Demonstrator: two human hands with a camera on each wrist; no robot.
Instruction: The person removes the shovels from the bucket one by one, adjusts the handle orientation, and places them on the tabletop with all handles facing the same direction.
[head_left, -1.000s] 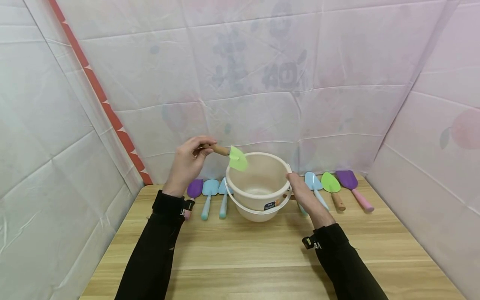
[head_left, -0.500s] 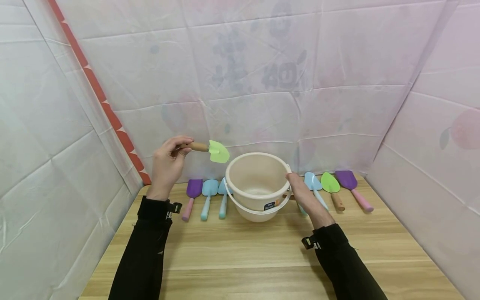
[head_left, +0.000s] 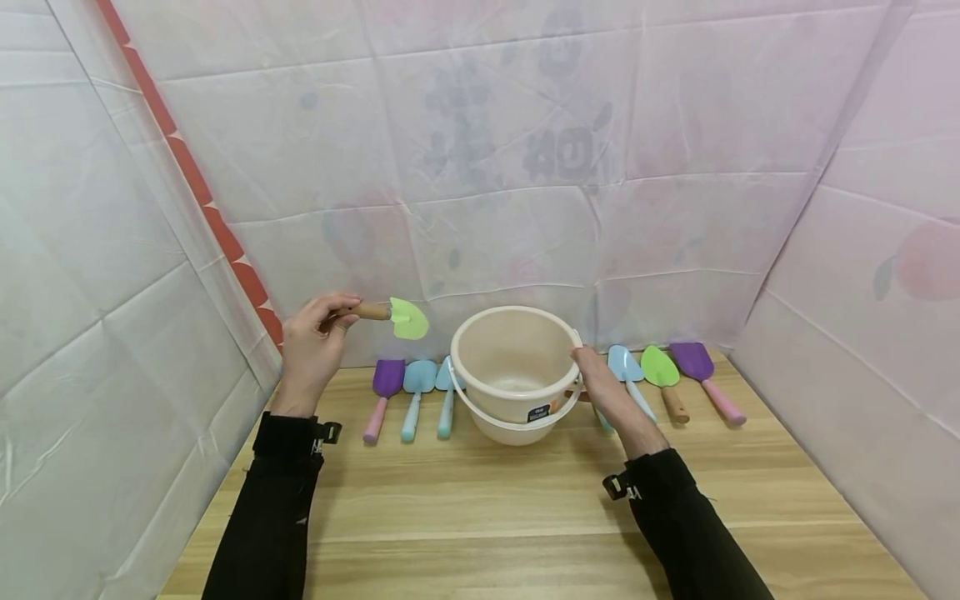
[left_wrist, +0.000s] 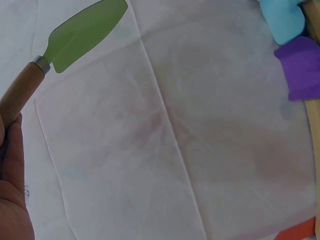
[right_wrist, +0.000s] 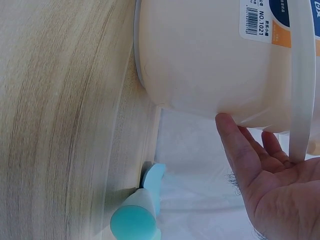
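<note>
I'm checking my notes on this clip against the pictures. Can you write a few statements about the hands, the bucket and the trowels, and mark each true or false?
1. The left hand grips a green trowel by its wooden handle. True.
2. That trowel lies inside the bucket. False: it is held in the air, left of the bucket.
3. The right hand touches the bucket's side. True.
4. The bucket is full of sand. False: it looks empty.
</note>
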